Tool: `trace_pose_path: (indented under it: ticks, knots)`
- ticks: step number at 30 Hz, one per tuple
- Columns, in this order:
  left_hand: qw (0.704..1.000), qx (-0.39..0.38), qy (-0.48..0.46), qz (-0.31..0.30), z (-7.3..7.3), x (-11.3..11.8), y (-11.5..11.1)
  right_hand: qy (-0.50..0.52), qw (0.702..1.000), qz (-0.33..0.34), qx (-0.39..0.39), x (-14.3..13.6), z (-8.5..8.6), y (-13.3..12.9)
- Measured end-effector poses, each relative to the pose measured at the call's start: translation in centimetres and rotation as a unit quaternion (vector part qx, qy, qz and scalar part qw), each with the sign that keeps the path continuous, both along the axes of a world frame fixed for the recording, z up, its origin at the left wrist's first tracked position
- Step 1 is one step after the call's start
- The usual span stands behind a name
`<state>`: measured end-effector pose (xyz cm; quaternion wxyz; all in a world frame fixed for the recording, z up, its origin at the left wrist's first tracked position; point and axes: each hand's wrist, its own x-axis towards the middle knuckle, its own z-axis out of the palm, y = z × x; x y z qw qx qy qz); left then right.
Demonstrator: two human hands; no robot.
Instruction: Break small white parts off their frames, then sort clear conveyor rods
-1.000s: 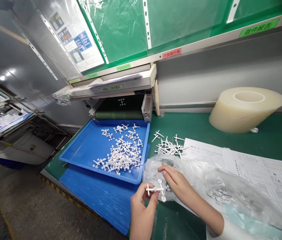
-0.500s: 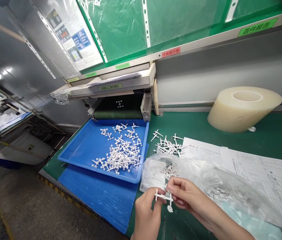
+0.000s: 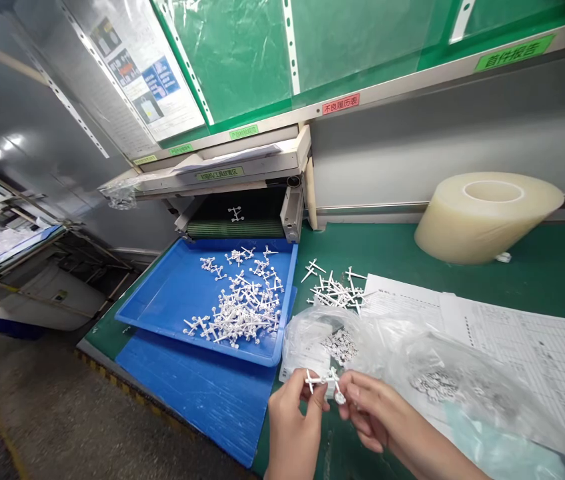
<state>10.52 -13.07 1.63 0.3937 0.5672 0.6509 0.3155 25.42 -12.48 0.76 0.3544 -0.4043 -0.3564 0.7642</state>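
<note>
A white plastic sprue [image 3: 319,381], a thin branched piece with small round parts at one end, is pinched between the thumb and fingers of my left hand [image 3: 296,410]. My right hand [image 3: 369,403] has its thumb and forefinger closed at the round part on the sprue's right end; the exact contact is partly hidden. Just beyond the hands, a clear plastic bag [image 3: 307,333] lies with its mouth towards me and many small round white parts [image 3: 341,345] inside.
Left stands a blue tray [image 3: 162,293] heaped with white sprues [image 3: 247,307], below a conveyor belt [image 3: 257,207] carrying one more. Bare sprue stems [image 3: 335,290] lie behind the bag. Papers [image 3: 512,333], a second bag [image 3: 482,387] and a large tape roll [image 3: 482,223] are at right.
The sprue has been raised and turned, so its right-hand end sits higher. My right hand has shifted from the upper tip down to the lower round part.
</note>
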Motion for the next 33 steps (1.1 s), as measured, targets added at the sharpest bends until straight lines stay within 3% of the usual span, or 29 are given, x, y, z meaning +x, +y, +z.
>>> trace_pose_path:
  ticks: [3,7,9,11,13,16,18,20,23,25,27,30,32,33]
  knots:
    - [1.000,-0.006,0.006,-0.009,0.0,0.3,0.1,-0.009,1.000,0.027,-0.002,-0.1,-0.2,-0.4]
    - [0.986,-0.105,-0.130,0.000,-0.4,0.9,0.4,-0.072,0.996,-0.027,0.049,0.0,-0.5,-0.5]
    - [0.983,-0.113,-0.144,0.003,-0.6,0.9,0.5,-0.094,0.993,-0.035,0.058,0.0,-0.6,-0.5]
    - [0.996,-0.034,-0.080,-0.010,-0.7,0.7,0.4,-0.087,0.995,-0.013,0.035,0.0,-0.7,-0.5]
    - [0.993,0.109,0.002,-0.049,-0.8,0.4,0.2,-0.068,0.998,0.011,0.003,0.0,-0.7,-0.5]
    - [0.940,0.313,0.077,-0.112,-0.6,0.0,0.3,-0.065,0.998,0.014,-0.010,0.2,-0.6,-0.5]
    - [0.915,0.367,0.116,-0.123,-0.2,-0.1,1.0,-0.102,0.994,-0.027,0.031,0.5,-0.4,-0.7]
    - [0.915,0.352,0.155,-0.120,0.2,-0.1,2.6,-0.191,0.968,-0.104,0.124,0.9,0.0,-1.2]
    - [0.926,0.301,0.192,-0.126,0.5,0.1,6.0,-0.313,0.876,-0.201,0.308,1.6,0.4,-2.1]
    - [0.927,0.281,0.207,-0.141,0.4,0.6,8.8,-0.339,0.827,-0.218,0.393,2.2,0.6,-2.6]
    - [0.925,0.264,0.221,-0.158,0.1,1.3,11.5,-0.357,0.799,-0.222,0.430,2.7,0.7,-2.8]
    - [0.923,0.245,0.235,-0.182,-0.7,2.8,15.0,-0.364,0.790,-0.237,0.432,3.2,1.0,-3.0]
    - [0.920,0.235,0.238,-0.203,-1.3,3.7,16.7,-0.355,0.815,-0.248,0.386,3.3,1.4,-2.9]
    - [0.919,0.230,0.238,-0.215,-1.6,4.1,17.2,-0.339,0.841,-0.255,0.336,3.4,1.5,-2.7]
